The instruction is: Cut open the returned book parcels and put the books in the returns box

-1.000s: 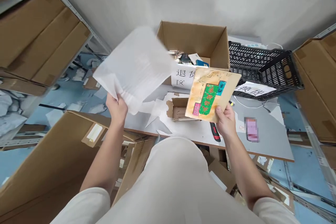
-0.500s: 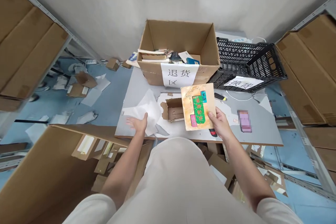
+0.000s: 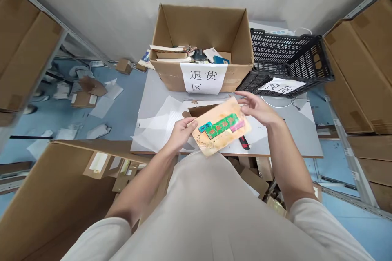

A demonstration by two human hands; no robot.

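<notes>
A tan book (image 3: 226, 135), with green, blue and pink labels on its cover, is tilted in front of me above the table's front edge. My left hand (image 3: 183, 131) pinches its left end, thumb on top. At the upper right edge, my right hand (image 3: 258, 108) has its thumb and fingers around the book's margin. Behind the book an opened small cardboard box (image 3: 202, 110) is partly hidden. Crumpled white wrapping paper (image 3: 162, 120) lies left of it. A red and black cutter (image 3: 244, 142) sits just right of the book.
A large cardboard box (image 3: 234, 80) with a paper sign holds several books at the back of the table (image 3: 294, 142). Right of it stands a black plastic crate (image 3: 290, 71). A big open carton (image 3: 61, 179) with small boxes is at my lower left.
The book has turned and come closer to me. My left hand has moved right from beside the wrapping paper and taken hold of it. My right hand has shifted to its upper edge.
</notes>
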